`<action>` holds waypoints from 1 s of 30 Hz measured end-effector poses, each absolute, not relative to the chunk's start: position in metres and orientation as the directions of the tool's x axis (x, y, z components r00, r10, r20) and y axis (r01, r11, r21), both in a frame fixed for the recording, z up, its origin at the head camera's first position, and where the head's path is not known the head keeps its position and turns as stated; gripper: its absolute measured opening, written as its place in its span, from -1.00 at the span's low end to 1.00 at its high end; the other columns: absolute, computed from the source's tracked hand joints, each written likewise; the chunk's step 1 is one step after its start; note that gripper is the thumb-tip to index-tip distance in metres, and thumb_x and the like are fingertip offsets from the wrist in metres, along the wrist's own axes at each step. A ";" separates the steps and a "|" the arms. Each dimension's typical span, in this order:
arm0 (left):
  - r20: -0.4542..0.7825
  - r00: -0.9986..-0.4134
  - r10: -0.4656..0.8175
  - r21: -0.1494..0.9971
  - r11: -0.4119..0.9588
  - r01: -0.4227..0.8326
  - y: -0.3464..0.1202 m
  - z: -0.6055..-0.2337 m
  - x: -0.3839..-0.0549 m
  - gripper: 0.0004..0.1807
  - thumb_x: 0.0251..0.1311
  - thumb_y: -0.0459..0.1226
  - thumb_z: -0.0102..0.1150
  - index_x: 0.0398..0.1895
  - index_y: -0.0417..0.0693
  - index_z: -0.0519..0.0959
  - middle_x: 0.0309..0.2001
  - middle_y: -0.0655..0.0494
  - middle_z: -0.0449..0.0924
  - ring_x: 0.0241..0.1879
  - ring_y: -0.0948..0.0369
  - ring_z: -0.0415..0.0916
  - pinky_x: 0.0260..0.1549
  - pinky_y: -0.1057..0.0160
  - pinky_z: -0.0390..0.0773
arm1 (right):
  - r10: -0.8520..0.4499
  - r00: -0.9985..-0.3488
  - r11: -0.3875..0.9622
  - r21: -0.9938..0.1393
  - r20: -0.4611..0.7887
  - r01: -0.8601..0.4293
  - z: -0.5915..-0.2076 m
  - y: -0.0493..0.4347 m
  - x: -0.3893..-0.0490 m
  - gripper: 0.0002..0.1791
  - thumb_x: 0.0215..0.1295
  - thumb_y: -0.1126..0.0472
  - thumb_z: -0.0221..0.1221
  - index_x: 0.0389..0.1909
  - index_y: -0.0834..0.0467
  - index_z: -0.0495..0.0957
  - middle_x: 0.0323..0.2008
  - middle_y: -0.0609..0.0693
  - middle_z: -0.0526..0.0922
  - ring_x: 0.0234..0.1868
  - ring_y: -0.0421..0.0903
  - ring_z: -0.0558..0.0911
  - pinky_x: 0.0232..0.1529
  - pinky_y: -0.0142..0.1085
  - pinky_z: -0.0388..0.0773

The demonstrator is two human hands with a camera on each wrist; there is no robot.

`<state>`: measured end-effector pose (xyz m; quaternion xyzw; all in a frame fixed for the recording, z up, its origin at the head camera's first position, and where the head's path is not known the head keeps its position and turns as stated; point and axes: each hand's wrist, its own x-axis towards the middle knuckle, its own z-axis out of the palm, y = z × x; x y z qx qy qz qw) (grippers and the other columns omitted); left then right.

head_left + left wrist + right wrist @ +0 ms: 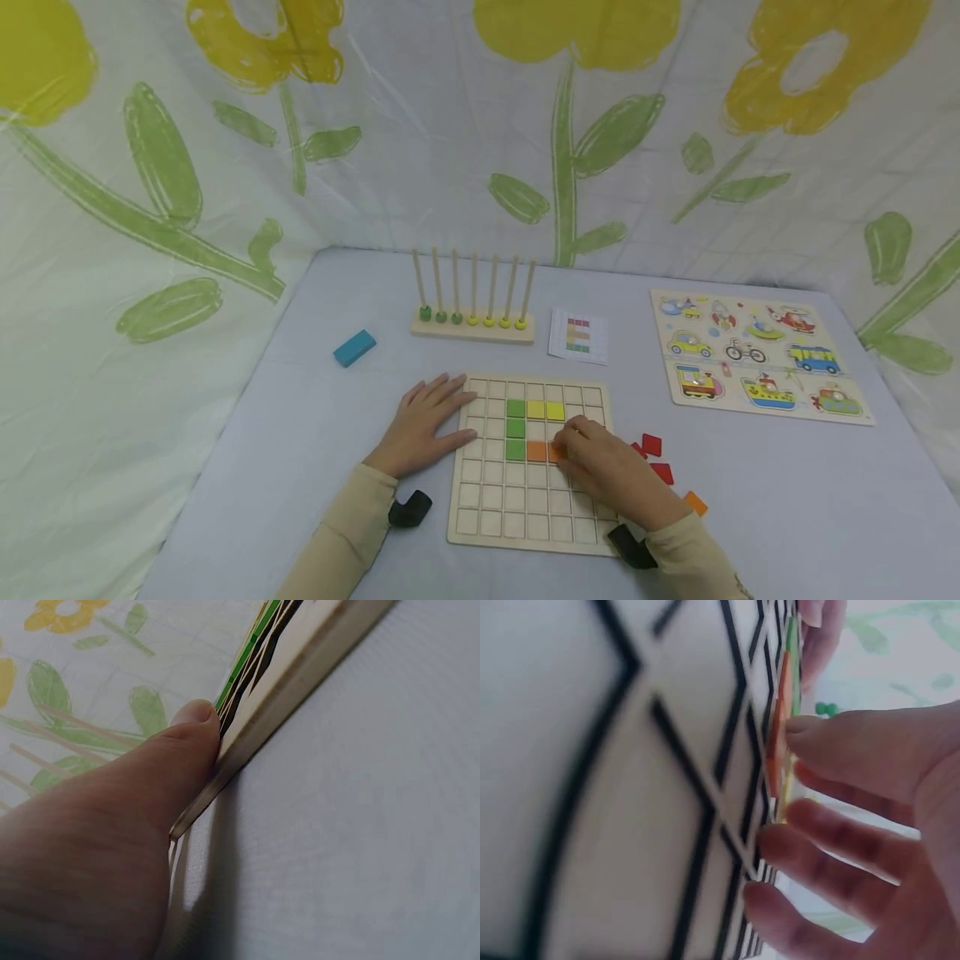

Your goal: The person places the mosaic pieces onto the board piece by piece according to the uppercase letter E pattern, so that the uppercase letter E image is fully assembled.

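Observation:
A square wooden grid board (491, 498) lies on the table. Three green tiles (515, 428) form a column on it, with two yellow tiles (545, 410) along the top and an orange tile (536, 451) beside the lowest green one. My left hand (426, 427) rests with spread fingers at the board's left edge; its thumb (196, 724) touches the rim in the left wrist view. With thumb and fingertips my right hand (611, 467) pinches a second orange tile (775, 761) at the cell right of the first. That tile is partly hidden by the fingers.
Several red tiles (662, 473) and an orange tile (695, 503) lie right of the board. Behind it stand a peg rack (472, 328) with green and yellow beads and a pattern card (578, 336). A vehicle puzzle (761, 358) lies at right, a blue block (355, 348) at left.

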<state>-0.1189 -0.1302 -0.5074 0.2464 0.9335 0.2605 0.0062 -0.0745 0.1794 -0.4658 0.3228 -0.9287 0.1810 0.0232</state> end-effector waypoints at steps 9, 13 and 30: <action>0.049 -0.867 0.495 0.494 0.743 0.452 -0.132 -0.505 -0.112 -0.28 0.20 0.19 0.11 0.40 0.20 0.27 0.49 0.14 0.05 0.50 0.08 -0.15 0.42 -0.11 -0.16 | -0.352 -0.929 0.883 -0.289 0.112 -0.369 -0.454 0.212 -0.062 -0.73 0.15 0.18 0.34 -0.13 0.11 0.57 -0.11 -0.04 0.51 -0.21 -0.19 0.52 -0.32 -0.30 0.60; -0.010 -0.846 0.533 0.493 0.739 0.460 -0.134 -0.501 -0.097 -0.15 0.11 0.27 0.13 0.44 0.22 0.19 0.52 0.11 -0.05 0.52 0.06 -0.23 0.42 -0.12 -0.19 | -0.199 -0.980 0.936 -0.294 0.006 -0.192 -0.442 0.246 -0.047 -0.67 0.14 0.16 0.35 -0.10 0.19 0.57 -0.13 0.06 0.54 -0.15 -0.06 0.54 -0.19 -0.11 0.63; 0.014 -0.865 0.502 0.527 0.731 0.433 -0.130 -0.504 -0.086 -0.06 0.05 0.27 0.20 0.46 0.10 0.16 0.50 0.11 0.01 0.51 0.07 -0.19 0.41 -0.09 -0.18 | -0.041 -0.966 0.942 -0.333 -0.255 0.048 -0.458 0.293 -0.013 -0.55 0.05 0.24 0.40 -0.03 0.25 0.53 -0.18 0.07 0.54 -0.22 -0.08 0.52 -0.12 -0.05 0.63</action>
